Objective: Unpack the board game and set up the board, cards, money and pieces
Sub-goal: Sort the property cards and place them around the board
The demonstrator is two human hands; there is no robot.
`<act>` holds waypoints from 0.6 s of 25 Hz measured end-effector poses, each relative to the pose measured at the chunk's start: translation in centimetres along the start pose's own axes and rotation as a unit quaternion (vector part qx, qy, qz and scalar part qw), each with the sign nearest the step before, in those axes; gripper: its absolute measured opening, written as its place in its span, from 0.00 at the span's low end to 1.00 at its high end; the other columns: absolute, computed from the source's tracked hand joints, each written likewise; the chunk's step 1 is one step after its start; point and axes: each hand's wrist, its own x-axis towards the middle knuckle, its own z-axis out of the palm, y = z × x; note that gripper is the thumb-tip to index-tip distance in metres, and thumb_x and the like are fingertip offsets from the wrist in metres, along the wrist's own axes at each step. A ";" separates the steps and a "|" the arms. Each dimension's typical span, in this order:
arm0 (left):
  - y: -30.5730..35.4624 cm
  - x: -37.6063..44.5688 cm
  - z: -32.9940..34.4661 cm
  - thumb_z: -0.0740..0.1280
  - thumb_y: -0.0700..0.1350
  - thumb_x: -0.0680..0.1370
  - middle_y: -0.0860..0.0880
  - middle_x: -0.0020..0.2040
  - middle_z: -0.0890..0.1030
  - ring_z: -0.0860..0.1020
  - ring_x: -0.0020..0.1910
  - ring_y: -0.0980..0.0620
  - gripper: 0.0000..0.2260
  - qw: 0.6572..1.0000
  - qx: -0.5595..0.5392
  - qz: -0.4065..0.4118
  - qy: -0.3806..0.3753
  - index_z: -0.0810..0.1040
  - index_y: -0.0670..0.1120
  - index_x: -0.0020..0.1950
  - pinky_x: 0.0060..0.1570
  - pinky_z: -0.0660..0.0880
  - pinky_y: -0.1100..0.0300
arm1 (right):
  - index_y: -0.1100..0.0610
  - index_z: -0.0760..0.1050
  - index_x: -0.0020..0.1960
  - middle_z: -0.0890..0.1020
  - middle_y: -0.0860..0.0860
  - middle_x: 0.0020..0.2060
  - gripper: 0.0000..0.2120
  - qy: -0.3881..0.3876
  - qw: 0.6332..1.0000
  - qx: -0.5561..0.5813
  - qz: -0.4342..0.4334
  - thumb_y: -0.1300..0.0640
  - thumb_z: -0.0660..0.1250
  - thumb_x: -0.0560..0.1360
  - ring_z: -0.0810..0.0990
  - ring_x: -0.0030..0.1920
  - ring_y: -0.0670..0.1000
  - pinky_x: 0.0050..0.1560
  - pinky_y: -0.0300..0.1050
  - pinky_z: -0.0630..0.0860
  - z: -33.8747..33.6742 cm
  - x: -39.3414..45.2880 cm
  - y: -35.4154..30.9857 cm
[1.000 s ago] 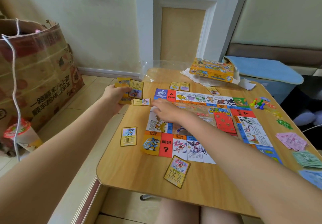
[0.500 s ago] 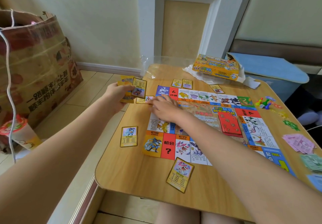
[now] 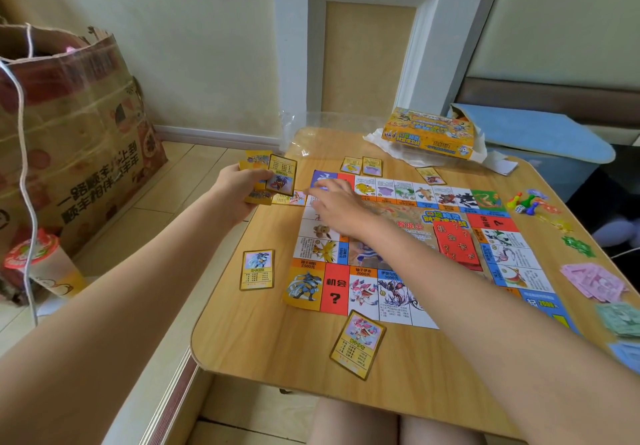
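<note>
The game board (image 3: 408, 247) lies flat on the wooden table (image 3: 263, 333). My left hand (image 3: 239, 191) grips a stack of yellow cards (image 3: 277, 176) over the table's left edge. My right hand (image 3: 339, 205) rests over the board's far left corner, its fingertips touching a card (image 3: 289, 197) lying beside the board. More yellow cards lie around the board: one at the left (image 3: 257, 269), one at the front (image 3: 358, 344), two at the back (image 3: 362, 165). Red cards (image 3: 457, 240) sit on the board. Pawns and a die (image 3: 523, 202) stand at the right.
The yellow game box (image 3: 429, 132) sits on white paper at the table's far side, next to clear plastic wrap (image 3: 304, 132). Paper money piles (image 3: 595, 281) and green tokens (image 3: 578, 245) line the right edge. A large paper bag (image 3: 69, 132) and a cup (image 3: 45, 264) stand on the floor at left.
My right hand slid a little left to the card beside the board's corner. My left hand holds the stack in about the same place. The view shifted slightly.
</note>
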 end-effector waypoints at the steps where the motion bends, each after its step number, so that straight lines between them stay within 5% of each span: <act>1: -0.1 0.0 0.1 0.65 0.36 0.77 0.42 0.54 0.77 0.78 0.48 0.47 0.14 1.000 0.001 0.000 -0.002 0.70 0.39 0.61 0.39 0.76 0.61 | 0.51 0.61 0.73 0.58 0.50 0.74 0.20 0.010 1.000 0.007 0.009 0.53 0.51 0.82 0.50 0.74 0.53 0.71 0.54 0.53 -0.7 -0.3 0.9; 7: -0.6 -0.3 1.0 0.65 0.37 0.77 0.44 0.47 0.77 0.78 0.39 0.51 0.10 1.000 -0.003 -0.009 -0.013 0.70 0.41 0.56 0.37 0.76 0.61 | 0.44 0.51 0.76 0.46 0.50 0.76 0.41 -0.115 0.991 -0.003 0.067 0.37 0.67 0.70 0.41 0.76 0.55 0.72 0.61 0.47 -2.8 -3.8 6.2; 15: -1.0 -0.8 3.8 0.65 0.36 0.76 0.42 0.49 0.77 0.78 0.42 0.49 0.10 0.999 0.002 -0.020 -0.049 0.70 0.40 0.56 0.40 0.77 0.60 | 0.39 0.52 0.75 0.45 0.48 0.76 0.43 -0.134 0.989 -0.018 0.068 0.33 0.68 0.66 0.39 0.76 0.54 0.73 0.64 0.44 -2.2 -5.6 7.9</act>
